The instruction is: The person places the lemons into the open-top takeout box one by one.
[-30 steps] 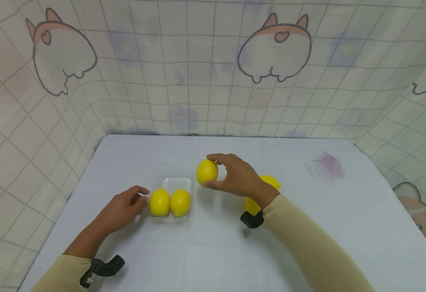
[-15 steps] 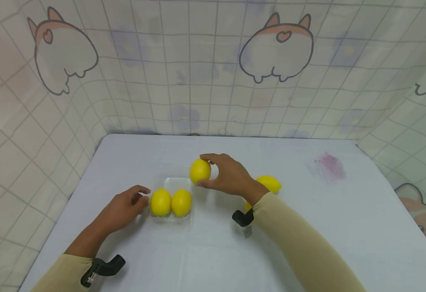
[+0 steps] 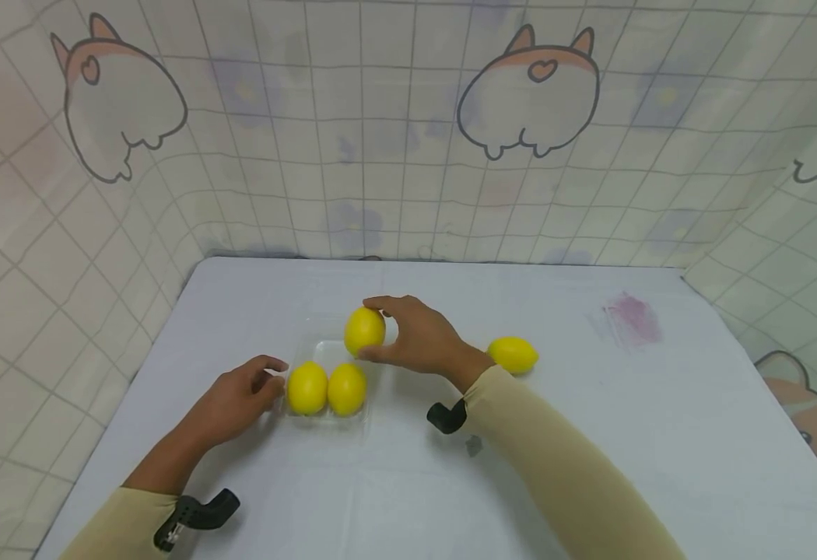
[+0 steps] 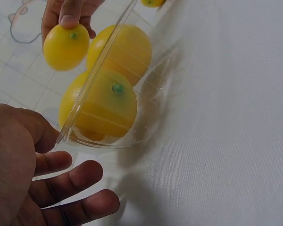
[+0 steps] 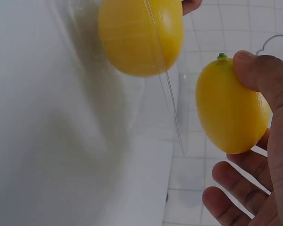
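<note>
Pinching one lemon [image 3: 364,332] in my right hand [image 3: 415,334], I'm now shifting it left, clear tray [image 3: 327,350] with two lemons [image 3: 307,388] below my grip, so carrying seems nearly done, left hand [image 3: 243,393] lying loose, fingers apart, at its rim.

Grid-patterned backdrop [image 3: 408,171]; white tabletop [image 3: 394,505]

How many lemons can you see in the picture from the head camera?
4: a held lemon in the right hand, a left lemon and right lemon side by side in the clear tray, and another lemon on the table. The right sleeve may hide more.
</note>
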The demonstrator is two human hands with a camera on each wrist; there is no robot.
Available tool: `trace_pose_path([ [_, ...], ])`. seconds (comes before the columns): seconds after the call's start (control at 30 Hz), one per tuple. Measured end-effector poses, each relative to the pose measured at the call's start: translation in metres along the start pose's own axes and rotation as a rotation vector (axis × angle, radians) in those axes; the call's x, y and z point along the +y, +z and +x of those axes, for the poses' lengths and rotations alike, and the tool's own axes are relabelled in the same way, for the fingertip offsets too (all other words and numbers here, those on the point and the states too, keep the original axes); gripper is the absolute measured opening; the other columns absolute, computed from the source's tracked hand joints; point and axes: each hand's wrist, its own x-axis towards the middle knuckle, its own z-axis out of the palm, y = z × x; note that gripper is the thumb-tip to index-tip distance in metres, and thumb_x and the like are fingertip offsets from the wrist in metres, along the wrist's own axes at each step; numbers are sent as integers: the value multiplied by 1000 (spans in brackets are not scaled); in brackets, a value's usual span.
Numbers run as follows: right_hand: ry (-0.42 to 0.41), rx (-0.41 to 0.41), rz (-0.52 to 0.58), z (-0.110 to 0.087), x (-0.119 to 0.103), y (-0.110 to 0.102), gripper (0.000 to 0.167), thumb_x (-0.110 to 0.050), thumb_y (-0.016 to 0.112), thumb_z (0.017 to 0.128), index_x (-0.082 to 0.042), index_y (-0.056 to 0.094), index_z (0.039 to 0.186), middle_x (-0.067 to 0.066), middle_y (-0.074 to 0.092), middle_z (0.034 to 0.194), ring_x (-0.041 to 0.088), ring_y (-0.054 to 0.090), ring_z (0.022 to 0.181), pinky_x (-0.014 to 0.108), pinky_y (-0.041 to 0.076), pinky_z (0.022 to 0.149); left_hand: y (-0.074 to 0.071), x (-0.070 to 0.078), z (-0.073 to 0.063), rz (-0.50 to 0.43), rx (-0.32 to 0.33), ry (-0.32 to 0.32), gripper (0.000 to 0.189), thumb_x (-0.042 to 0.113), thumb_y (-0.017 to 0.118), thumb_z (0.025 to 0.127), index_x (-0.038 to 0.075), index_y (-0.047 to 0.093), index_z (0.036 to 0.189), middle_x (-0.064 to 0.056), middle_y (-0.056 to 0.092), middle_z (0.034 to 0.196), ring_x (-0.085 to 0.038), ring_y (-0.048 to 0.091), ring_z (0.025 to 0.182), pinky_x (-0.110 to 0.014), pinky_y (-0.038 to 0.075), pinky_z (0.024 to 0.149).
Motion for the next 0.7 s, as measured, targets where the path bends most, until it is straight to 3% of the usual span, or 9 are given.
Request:
trace_pose_path([
  [0.7,-43,-22,-46,23,-19,22,77,-59,76,85,-28,51,151,-2,56,143,18,48,130,42,44,106,0,-1,0,4,-3,-5,35,26,52,104,11,56,136,-6,69,104,-20,59,81,-34,51,68],
])
